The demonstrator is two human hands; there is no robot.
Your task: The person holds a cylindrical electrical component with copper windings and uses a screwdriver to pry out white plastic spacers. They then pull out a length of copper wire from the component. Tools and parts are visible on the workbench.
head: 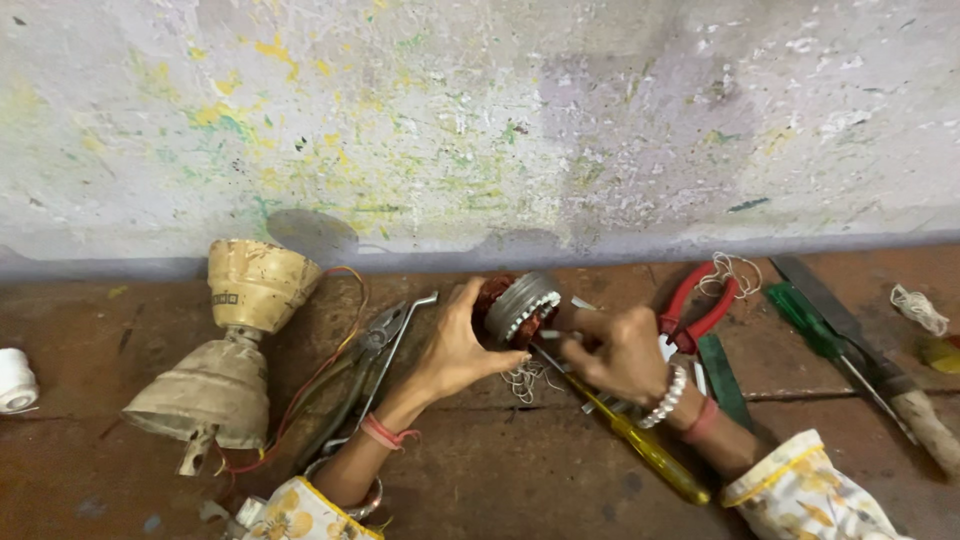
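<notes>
Left hand (462, 345): fingers curled around the side of a small motor stator (520, 305), holding it tipped on the brown work surface (500, 480); a red thread band sits at the wrist. Motor stator: round, grey metal core with copper-coloured winding showing at its far side and a row of white ties along its near rim; lies between the two hands, touching both. Right hand (622, 350): fingers pinched shut against the stator's near rim, over loose pale thread (527, 378) hanging just below it; whether the fingers grip the thread or a fine tool cannot be told; a white bead bracelet and a pink band at the wrist. Yellow-handled screwdriver (640, 445): lies under the right hand, handle running back along the forearm. Grey pliers (365, 360): just left of the left forearm. Cream fan housing with downrod cup (235, 350): well left of the left hand, coloured wires trailing from it. Red-handled pliers (700, 305): just right of the right hand. Green-handled screwdriver (815, 325) and flat file (860, 350): farther right. White thread spool (15, 380): far left edge.
</notes>
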